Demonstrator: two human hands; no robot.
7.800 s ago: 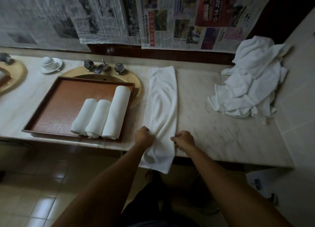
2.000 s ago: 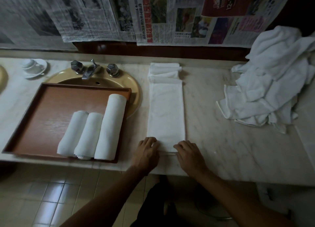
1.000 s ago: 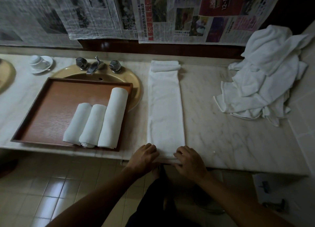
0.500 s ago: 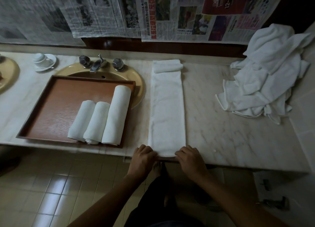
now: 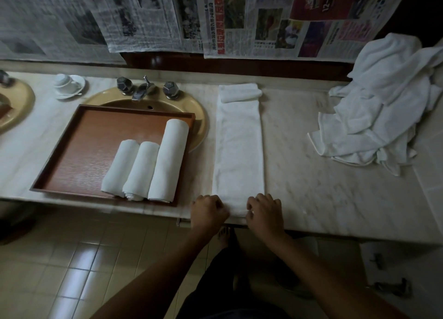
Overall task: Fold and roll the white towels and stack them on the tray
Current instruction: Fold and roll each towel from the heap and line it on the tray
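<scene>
A white towel [image 5: 239, 148], folded into a long narrow strip, lies on the marble counter and runs away from me. Its far end is bunched against the back ledge. My left hand [image 5: 208, 209] and my right hand [image 5: 265, 211] grip the near end at the counter's front edge, fingers curled over a small rolled lip. To the left stands a brown wooden tray [image 5: 79, 151] with three rolled white towels [image 5: 146, 167] lying side by side in its right half.
A heap of loose white towels [image 5: 381, 107] fills the counter's right end. A yellow sink with taps [image 5: 146, 91] lies behind the tray, a cup on a saucer [image 5: 68, 85] further left. Newspaper [image 5: 191, 16] covers the wall.
The towel's near end, which hung over the counter edge, has been drawn up onto the counter. My fingers have curled over it into a first small roll.
</scene>
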